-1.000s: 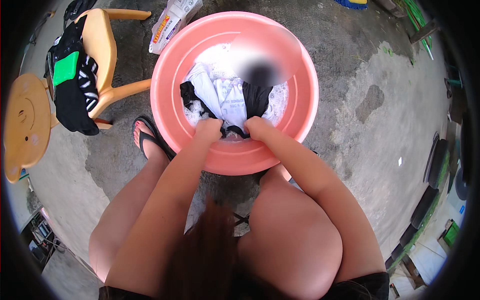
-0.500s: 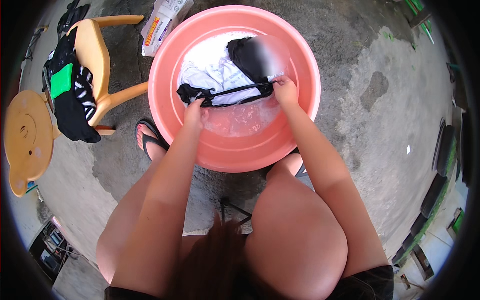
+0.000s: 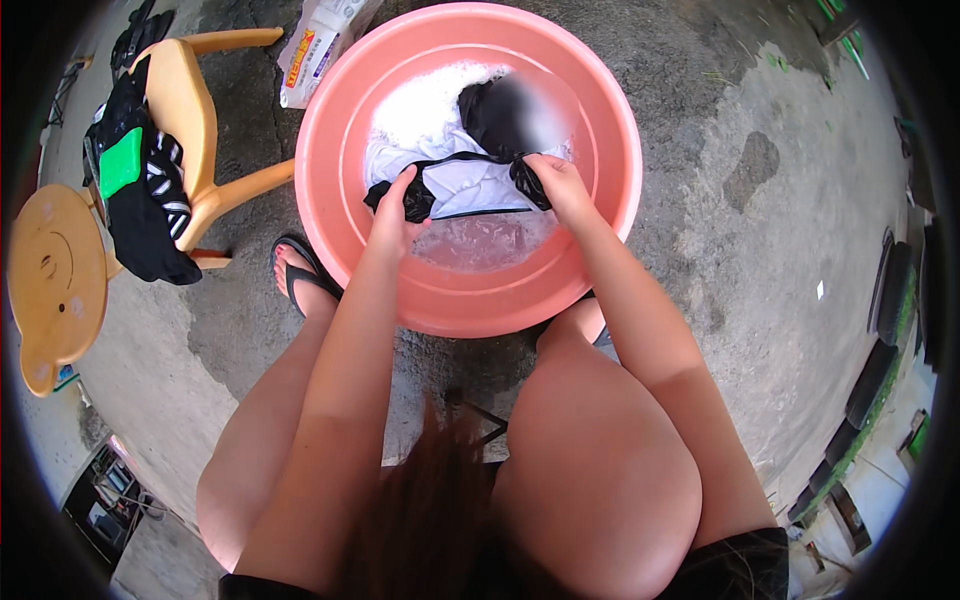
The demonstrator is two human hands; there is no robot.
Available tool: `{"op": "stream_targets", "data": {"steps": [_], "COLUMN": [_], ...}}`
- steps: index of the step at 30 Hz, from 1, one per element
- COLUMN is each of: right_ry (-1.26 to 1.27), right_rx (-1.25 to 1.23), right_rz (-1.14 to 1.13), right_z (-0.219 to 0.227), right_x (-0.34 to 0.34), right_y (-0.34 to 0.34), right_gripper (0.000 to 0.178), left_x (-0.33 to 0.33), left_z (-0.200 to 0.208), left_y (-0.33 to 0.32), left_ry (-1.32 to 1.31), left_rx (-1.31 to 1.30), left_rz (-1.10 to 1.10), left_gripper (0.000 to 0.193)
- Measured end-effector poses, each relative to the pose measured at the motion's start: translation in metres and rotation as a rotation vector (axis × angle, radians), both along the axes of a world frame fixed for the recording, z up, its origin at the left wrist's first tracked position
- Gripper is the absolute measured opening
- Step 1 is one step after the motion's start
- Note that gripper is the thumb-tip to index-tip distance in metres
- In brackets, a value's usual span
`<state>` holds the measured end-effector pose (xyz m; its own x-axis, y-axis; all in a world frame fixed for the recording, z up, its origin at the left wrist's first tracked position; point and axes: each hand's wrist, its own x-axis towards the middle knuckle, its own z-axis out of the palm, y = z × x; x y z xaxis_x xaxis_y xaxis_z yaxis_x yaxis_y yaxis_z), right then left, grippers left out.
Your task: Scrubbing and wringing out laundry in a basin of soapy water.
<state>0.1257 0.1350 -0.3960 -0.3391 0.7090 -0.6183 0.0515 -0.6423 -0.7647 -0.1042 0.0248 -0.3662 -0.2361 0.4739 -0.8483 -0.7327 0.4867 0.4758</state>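
A wet white garment with black edging [image 3: 472, 186] lies partly in soapy water [image 3: 488, 247] inside a large pink basin [image 3: 316, 190]. My left hand [image 3: 397, 222] is closed around its bunched black edge on the left. On the right, my right hand [image 3: 560, 188] grips the black cloth at the other end, thumb on top. Between them the edging forms an open loop, with white fabric showing inside it. Dark cloth [image 3: 482, 112] rests behind, its right side smeared by a blurred patch. White suds [image 3: 415, 108] cover the far left of the water.
A yellow plastic chair [image 3: 190, 110] stands at the left, with black clothes [image 3: 145, 235] and a green block [image 3: 121, 164] on it. Behind the basin's left rim is a printed plastic bag [image 3: 318, 55]. My sandalled foot [image 3: 297, 277] sits beside the basin on rough concrete.
Both hands have gathered more of the black edging into their grip. The edging, nearly a flat strip before, now spreads into a wider loop showing more white fabric.
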Motion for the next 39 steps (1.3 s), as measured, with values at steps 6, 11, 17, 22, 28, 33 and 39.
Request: {"op": "stream_targets", "data": {"steps": [6, 11, 17, 22, 28, 33, 39], "right_ry": [-0.578, -0.75, -0.579, -0.404, -0.441, -0.55, -0.592], "right_rx": [0.683, 0.976, 0.396, 0.022, 0.161, 0.537, 1.121], "right_rz": [1.009, 1.297, 1.29, 0.788, 0.806, 0.738, 0.467], "right_z": [-0.011, -0.042, -0.004, 0.059, 0.24, 0.403, 0.473], "right_x": [-0.026, -0.012, -0.009, 0.018, 0.018, 0.002, 0.005], "right_y": [-0.039, -0.06, -0.047, -0.01, 0.02, 0.018, -0.036], "right_gripper": [0.034, 0.028, 0.034, 0.033, 0.038, 0.036, 0.054], "left_x": [0.003, 0.041, 0.052, -0.01, -0.066, -0.061, -0.052], "left_z": [-0.041, -0.062, -0.053, 0.0, 0.161, 0.299, 0.391], "left_y": [-0.032, -0.056, -0.063, -0.03, 0.0, 0.018, -0.025], "left_ry": [0.664, 1.347, 1.107, 0.514, 0.599, 1.313, 0.994], "left_rx": [-0.022, 0.099, -0.064, -0.333, -0.315, -0.049, 0.379], "left_rz": [-1.01, -1.425, -1.48, -1.067, -0.644, -0.706, -0.347], "left_gripper": [0.037, 0.036, 0.04, 0.034, 0.021, 0.034, 0.028]}}
